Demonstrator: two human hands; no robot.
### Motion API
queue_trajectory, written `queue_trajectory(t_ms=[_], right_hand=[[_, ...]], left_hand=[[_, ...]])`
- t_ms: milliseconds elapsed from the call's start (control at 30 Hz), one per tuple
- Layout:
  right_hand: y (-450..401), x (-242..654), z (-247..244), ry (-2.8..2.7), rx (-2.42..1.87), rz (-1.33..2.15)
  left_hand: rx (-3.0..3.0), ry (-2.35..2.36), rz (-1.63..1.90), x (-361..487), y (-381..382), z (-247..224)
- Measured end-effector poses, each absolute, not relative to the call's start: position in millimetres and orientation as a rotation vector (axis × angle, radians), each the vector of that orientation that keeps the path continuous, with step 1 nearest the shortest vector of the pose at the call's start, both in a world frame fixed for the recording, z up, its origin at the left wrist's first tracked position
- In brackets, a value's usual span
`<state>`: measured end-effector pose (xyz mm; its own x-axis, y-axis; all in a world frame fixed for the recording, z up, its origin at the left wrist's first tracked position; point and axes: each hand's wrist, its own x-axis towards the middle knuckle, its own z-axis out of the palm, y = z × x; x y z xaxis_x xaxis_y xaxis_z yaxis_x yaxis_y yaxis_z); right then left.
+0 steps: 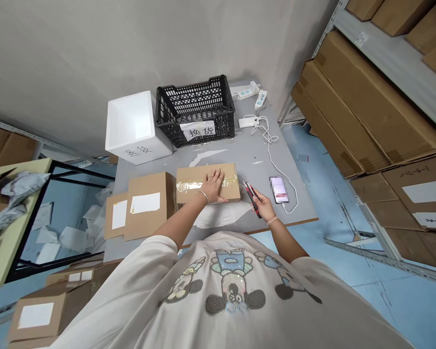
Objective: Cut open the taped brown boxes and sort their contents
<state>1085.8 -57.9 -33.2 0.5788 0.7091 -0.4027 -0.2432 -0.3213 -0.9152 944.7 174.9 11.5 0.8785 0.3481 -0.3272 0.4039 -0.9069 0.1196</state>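
Note:
A brown cardboard box (189, 174) with clear tape along its top lies on the grey table (256, 155). My left hand (213, 186) rests flat on this box, its fingers spread over the tape. To the right of the box, my right hand (264, 206) is closed around a red and black utility knife (253, 201). The knife's tip points up and left, a little apart from the box's right end. Two labelled cardboard boxes (145, 228) stand to the left of the taped one. A white sheet (223, 215) lies in front of it.
Behind are a white foam box (143, 156) and a black plastic crate (198, 118). A phone (279, 189) on a white cable (274, 152) lies at right, with power strips (249, 122) farther back. Shelves with large cartons (366, 102) stand at right; more boxes (36, 310) are at lower left.

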Motion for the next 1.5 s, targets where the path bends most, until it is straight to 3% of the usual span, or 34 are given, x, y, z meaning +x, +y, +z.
queue_trajectory(t_ms=[167, 300, 433, 600, 967, 1300, 1433, 1500], right_hand=[[-58, 1098, -41, -0.401, -1.815, 0.872], [-40, 1118, -18, -0.723, -1.966, 0.789], [14, 1127, 24, -1.277, -2.138, 0.609], [95, 1105, 45, -1.666, -2.064, 0.649], [152, 1089, 6, -1.380, -1.932, 1.121], [168, 1092, 6, -1.558, -2.085, 0.959], [158, 1123, 16, -1.317, -1.906, 1.103], [135, 1151, 14, -1.127, -1.878, 1.010]], left_hand=[[2.867, 0.613, -0.386, 923, 166, 12], [2.846, 0.715, -0.348, 892, 171, 14], [2.808, 0.884, -0.302, 865, 179, 16], [2.803, 0.870, -0.204, 860, 185, 19], [2.860, 0.788, -0.055, 854, 182, 24], [2.846, 0.928, 0.168, 837, 146, 20], [2.866, 0.921, 0.221, 830, 141, 21], [2.870, 0.903, 0.257, 827, 137, 22]])
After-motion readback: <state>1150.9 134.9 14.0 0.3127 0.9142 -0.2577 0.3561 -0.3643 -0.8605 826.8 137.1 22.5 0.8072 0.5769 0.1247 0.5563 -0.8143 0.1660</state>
